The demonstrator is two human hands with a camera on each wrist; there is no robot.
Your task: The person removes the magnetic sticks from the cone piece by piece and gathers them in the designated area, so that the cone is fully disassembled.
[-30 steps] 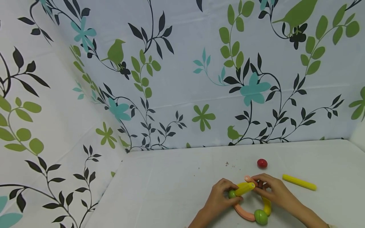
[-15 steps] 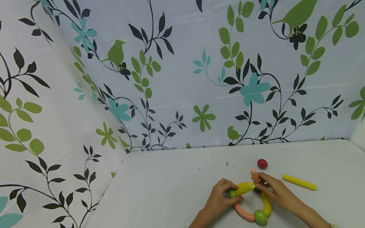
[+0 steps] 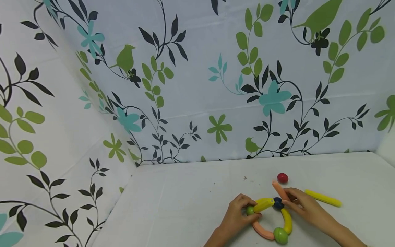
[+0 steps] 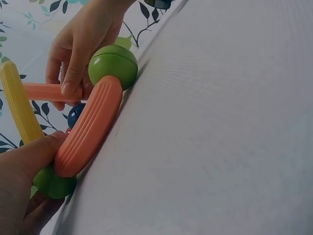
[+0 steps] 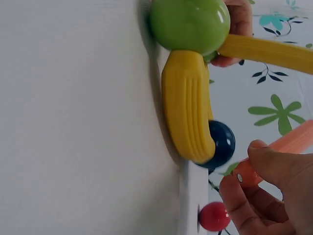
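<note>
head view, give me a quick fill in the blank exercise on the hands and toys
1. The colour of the loose ball is ____.
2. The hand holding the straight orange stick is the ____ one.
3. The left hand grips a ball coloured ____.
4. The curved yellow piece runs from the nearest green ball to the ____ ball.

Missing words: red; right; green; dark blue.

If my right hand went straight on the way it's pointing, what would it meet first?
Probably the dark blue ball, just ahead of the right hand, though depth is unclear.
</note>
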